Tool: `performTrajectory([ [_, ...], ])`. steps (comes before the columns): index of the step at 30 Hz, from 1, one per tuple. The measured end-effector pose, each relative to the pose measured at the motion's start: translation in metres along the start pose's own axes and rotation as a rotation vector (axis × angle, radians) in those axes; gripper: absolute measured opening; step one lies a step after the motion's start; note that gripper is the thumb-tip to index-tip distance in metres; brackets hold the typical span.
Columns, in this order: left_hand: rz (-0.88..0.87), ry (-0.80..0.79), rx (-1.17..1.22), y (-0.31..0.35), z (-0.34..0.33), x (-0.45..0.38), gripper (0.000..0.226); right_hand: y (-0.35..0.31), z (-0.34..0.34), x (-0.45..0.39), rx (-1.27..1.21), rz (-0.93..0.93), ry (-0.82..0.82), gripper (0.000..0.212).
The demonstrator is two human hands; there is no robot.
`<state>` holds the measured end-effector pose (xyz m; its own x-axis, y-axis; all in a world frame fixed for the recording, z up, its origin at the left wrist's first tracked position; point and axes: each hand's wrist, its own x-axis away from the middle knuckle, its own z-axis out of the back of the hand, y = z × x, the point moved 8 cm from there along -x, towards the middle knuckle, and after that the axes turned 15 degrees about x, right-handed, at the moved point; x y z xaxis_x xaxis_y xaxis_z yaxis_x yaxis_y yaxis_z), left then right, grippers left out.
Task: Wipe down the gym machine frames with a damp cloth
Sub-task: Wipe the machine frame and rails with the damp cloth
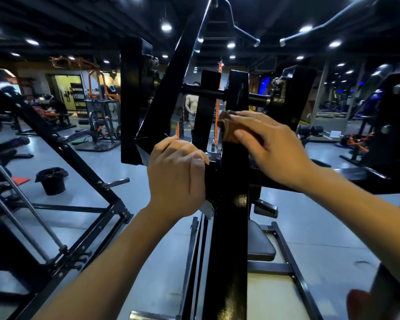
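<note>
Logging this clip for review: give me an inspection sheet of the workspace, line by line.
Surface: black upright beam of a gym machine, glossy, in the middle of the view.
Job's things: brown cloth pressed against the beam, under the right hand; a white scrap shows below the left hand.
Clutter: black bin with a bag liner on the floor at left; red mat near it.
Grippers: left hand curled round the beam's left edge; right hand flat, fingers straight on the cloth.
Cables: nothing seen.
Surroundings: grey floor, padded seat below, other machines, ceiling lights, people in the background.
</note>
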<state>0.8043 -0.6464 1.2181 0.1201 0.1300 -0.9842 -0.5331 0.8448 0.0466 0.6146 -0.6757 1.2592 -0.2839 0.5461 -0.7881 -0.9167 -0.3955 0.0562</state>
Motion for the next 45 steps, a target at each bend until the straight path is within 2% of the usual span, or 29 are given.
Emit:
performTrajectory([
  [3,0.006,0.005,-0.001,-0.001,0.0,0.0,0.054,-0.021,-0.002,0.028,0.006,-0.004,0.022,0.044],
  [7,-0.003,-0.004,-0.01,-0.002,-0.001,0.0,0.053,-0.054,0.01,0.08,0.003,0.169,-0.036,0.042],
  [9,-0.007,0.005,-0.007,-0.001,-0.001,0.0,0.053,-0.054,0.016,0.074,0.079,0.24,-0.022,0.043],
  [11,-0.005,0.011,0.009,-0.002,0.0,0.0,0.054,-0.035,0.013,0.041,0.125,0.191,-0.012,0.044],
  [14,0.005,0.007,0.031,-0.003,0.001,0.0,0.055,0.009,0.003,-0.027,0.121,0.002,0.001,0.046],
  [17,0.004,0.005,0.021,-0.001,0.002,0.0,0.054,0.02,-0.007,-0.05,0.141,-0.095,0.027,0.046],
  [20,0.012,-0.006,0.007,-0.001,0.001,0.001,0.052,-0.005,-0.002,-0.011,0.13,-0.062,0.013,0.046],
  [24,0.009,0.004,-0.003,-0.001,0.001,0.001,0.049,-0.047,0.014,0.059,0.115,0.154,-0.087,0.048],
  [26,0.011,0.015,-0.002,0.0,0.001,0.001,0.049,-0.047,0.019,0.056,0.17,0.209,-0.076,0.047],
  [28,0.015,0.023,0.016,-0.001,0.001,0.001,0.052,-0.03,0.017,0.028,0.184,0.158,-0.052,0.045],
  [31,0.009,0.02,0.031,-0.001,0.002,0.001,0.054,0.014,0.005,-0.03,0.152,-0.037,-0.049,0.042],
  [33,0.008,0.012,0.019,0.0,0.002,0.0,0.055,0.023,-0.002,-0.049,0.143,-0.105,-0.026,0.04],
  [37,0.015,0.005,0.002,-0.001,0.001,0.001,0.053,-0.005,-0.005,-0.01,0.142,-0.074,-0.013,0.047],
  [41,0.004,0.015,0.0,-0.001,0.0,0.001,0.052,-0.046,0.014,0.054,0.163,0.122,-0.046,0.048],
  [43,0.006,0.019,0.003,-0.002,0.0,0.001,0.052,-0.048,0.019,0.052,0.208,0.152,-0.038,0.046],
  [45,0.01,0.024,0.012,-0.002,0.0,0.001,0.053,-0.035,0.017,0.025,0.243,0.105,-0.014,0.044],
])
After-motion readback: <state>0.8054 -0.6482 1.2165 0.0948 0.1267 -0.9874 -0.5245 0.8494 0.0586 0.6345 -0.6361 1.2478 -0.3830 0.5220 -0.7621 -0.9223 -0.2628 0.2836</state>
